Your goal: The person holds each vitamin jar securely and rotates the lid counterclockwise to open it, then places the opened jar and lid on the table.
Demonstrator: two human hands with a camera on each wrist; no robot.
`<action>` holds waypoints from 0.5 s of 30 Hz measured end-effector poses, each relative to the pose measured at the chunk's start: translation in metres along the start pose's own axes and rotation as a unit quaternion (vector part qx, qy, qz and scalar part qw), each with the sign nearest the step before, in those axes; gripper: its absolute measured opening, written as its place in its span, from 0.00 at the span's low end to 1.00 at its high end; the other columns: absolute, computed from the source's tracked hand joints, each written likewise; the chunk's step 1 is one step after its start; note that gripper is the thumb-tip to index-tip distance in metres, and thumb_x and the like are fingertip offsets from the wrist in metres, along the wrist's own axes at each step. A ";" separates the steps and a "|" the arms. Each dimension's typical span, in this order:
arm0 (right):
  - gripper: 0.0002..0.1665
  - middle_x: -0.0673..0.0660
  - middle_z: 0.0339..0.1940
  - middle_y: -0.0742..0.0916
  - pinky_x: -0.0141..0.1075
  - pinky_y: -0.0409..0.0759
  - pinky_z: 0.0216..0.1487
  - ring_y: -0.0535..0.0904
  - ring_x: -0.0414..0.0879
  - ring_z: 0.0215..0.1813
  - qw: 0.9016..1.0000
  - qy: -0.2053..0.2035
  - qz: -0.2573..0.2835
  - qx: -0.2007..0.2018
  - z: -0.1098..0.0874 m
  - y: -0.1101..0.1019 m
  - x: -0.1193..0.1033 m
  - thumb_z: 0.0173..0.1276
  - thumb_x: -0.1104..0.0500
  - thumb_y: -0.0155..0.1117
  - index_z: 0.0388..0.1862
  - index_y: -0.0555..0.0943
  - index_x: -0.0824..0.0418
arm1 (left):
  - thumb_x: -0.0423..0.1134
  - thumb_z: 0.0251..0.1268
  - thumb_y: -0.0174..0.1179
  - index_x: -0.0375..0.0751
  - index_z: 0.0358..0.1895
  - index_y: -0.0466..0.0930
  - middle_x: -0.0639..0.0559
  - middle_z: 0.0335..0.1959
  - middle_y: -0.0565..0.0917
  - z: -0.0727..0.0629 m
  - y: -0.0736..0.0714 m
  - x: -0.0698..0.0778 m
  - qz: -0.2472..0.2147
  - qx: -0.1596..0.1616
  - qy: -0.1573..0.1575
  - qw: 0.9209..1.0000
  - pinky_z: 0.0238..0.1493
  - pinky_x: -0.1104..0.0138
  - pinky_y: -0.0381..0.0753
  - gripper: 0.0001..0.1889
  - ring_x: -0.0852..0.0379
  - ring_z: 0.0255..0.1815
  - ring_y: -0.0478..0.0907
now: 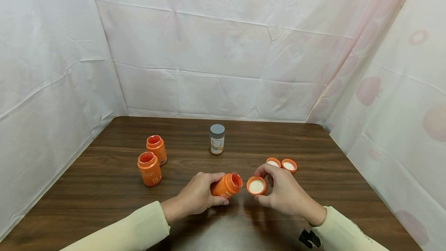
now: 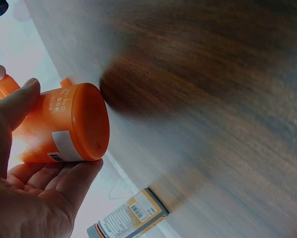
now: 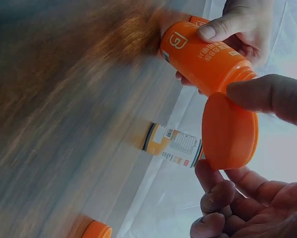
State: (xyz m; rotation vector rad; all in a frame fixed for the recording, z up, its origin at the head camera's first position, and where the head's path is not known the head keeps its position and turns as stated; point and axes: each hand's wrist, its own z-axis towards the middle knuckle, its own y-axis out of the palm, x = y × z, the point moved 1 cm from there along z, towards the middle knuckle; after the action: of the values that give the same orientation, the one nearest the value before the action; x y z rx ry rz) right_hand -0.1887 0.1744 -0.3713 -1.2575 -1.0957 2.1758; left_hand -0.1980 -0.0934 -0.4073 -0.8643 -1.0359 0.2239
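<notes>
At the left of a dark wood-grain bench (image 1: 104, 200), an open orange bottle (image 1: 150, 173) stands upright, with a second open orange bottle (image 1: 158, 151) upright just behind it. A person's left hand (image 1: 198, 193), its arm in a pale sleeve (image 1: 139, 227), wraps thumb and fingers around the sides of a third orange bottle (image 1: 222, 188), tilted above the bench with its uncapped mouth toward the right. Farther back, near the middle, a grey-lidded bottle (image 1: 217, 142) stands upright, its label facing the person. Just beside the tilted bottle's mouth, with a gap between them, is an orange cap (image 1: 256, 186), its pale lining turned toward the head camera. The right hand (image 1: 285, 193) pinches that cap at its edge between thumb and fingers. Beyond this hand, two more caps lie side by side, lining up: one cap (image 1: 273, 161) partly hidden by the fingers, the other cap (image 1: 289, 165) in full view at right.
</notes>
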 end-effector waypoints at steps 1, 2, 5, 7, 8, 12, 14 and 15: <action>0.31 0.44 0.35 0.81 0.32 0.72 0.36 0.73 0.44 0.34 1.000 0.002 0.001 0.000 -0.001 0.000 0.001 0.41 0.64 0.86 0.45 0.80 0.51 | 0.42 0.52 0.81 0.54 0.56 0.84 0.66 0.38 0.84 0.000 0.000 0.000 -0.001 0.002 -0.002 1.000 0.42 0.68 0.80 0.25 0.67 0.36 0.79; 0.31 0.45 0.35 0.81 0.32 0.72 0.35 0.73 0.44 0.33 1.000 0.005 0.001 0.000 -0.001 0.000 0.002 0.41 0.64 0.86 0.45 0.80 0.51 | 0.43 0.52 0.81 0.54 0.56 0.84 0.66 0.38 0.84 0.000 0.000 0.000 -0.001 0.004 -0.004 1.000 0.42 0.68 0.80 0.25 0.67 0.36 0.79; 0.32 0.46 0.34 0.80 0.32 0.72 0.34 0.73 0.44 0.33 1.000 0.014 0.004 0.000 -0.003 -0.001 0.006 0.41 0.65 0.85 0.44 0.79 0.51 | 0.43 0.53 0.80 0.52 0.57 0.84 0.65 0.40 0.84 -0.001 0.001 0.000 -0.006 0.010 -0.011 1.000 0.43 0.67 0.80 0.26 0.66 0.37 0.79; 0.32 0.46 0.33 0.80 0.32 0.71 0.34 0.73 0.46 0.32 1.000 0.021 0.006 0.002 -0.004 -0.002 0.008 0.40 0.65 0.84 0.44 0.79 0.51 | 0.43 0.54 0.80 0.50 0.58 0.83 0.63 0.41 0.85 -0.001 0.001 0.000 -0.010 0.014 -0.017 1.000 0.44 0.66 0.80 0.26 0.66 0.38 0.80; 0.32 0.47 0.32 0.80 0.32 0.71 0.34 0.73 0.47 0.32 1.000 0.024 0.006 0.004 -0.004 -0.003 0.009 0.40 0.66 0.84 0.44 0.79 0.51 | 0.43 0.55 0.79 0.49 0.58 0.82 0.63 0.42 0.85 -0.001 0.002 -0.001 -0.012 0.016 -0.020 1.000 0.44 0.66 0.80 0.26 0.66 0.38 0.80; 0.32 0.48 0.30 0.79 0.32 0.71 0.34 0.73 0.47 0.32 1.000 0.028 0.004 0.012 -0.005 -0.005 0.014 0.39 0.66 0.84 0.43 0.79 0.51 | 0.42 0.56 0.79 0.46 0.60 0.79 0.59 0.46 0.85 -0.002 0.002 -0.003 -0.016 0.028 -0.035 0.999 0.46 0.64 0.80 0.28 0.64 0.41 0.80; 0.32 0.48 0.29 0.79 0.32 0.71 0.34 0.73 0.47 0.32 0.999 0.029 0.002 0.015 -0.006 -0.006 0.016 0.39 0.66 0.84 0.43 0.79 0.51 | 0.41 0.56 0.79 0.44 0.60 0.78 0.57 0.47 0.86 -0.002 0.002 -0.005 -0.015 0.040 -0.041 0.998 0.48 0.62 0.81 0.28 0.63 0.42 0.81; 0.32 0.48 0.30 0.78 0.32 0.70 0.33 0.72 0.46 0.32 0.999 0.030 0.001 0.015 -0.007 -0.007 0.017 0.39 0.66 0.84 0.43 0.78 0.52 | 0.41 0.56 0.79 0.43 0.60 0.78 0.56 0.47 0.85 -0.002 0.002 -0.005 -0.014 0.046 -0.044 0.998 0.48 0.61 0.81 0.28 0.62 0.43 0.81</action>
State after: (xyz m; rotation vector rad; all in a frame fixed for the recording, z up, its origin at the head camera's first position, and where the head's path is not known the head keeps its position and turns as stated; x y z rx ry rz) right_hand -0.1915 0.1931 -0.3771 -1.3027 -1.0345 2.1339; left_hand -0.1987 -0.0961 -0.4128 -0.7618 -1.1097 0.2853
